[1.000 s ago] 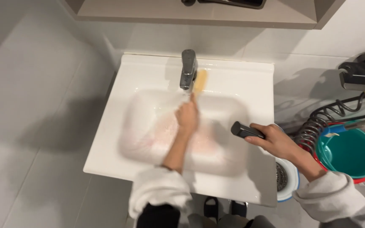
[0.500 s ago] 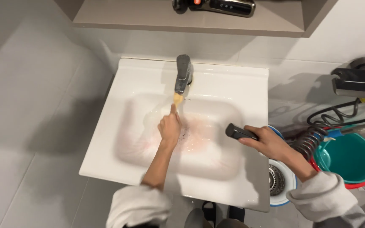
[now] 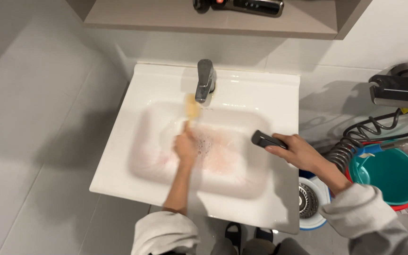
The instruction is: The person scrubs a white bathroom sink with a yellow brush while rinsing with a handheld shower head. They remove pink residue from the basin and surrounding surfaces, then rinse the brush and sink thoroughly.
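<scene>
Overhead view of a glossy white rectangular ceramic sink with a chrome faucet. The left hand, blurred, grasps a slim yellowish brush inside the wet, pink-tinged basin just below the spout. The right hand is clenched around a dark sprayer head over the basin's right rim. A coiled hose and teal plastic bucket lie at the right.

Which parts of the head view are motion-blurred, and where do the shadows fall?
Head view: the left hand and its yellow brush are smeared by motion; the right hand holding the dark sprayer handle is sharp, as is the faucet. Soft shadows lie on the floor left of the white sink and under the shelf. No strong glare.
</scene>
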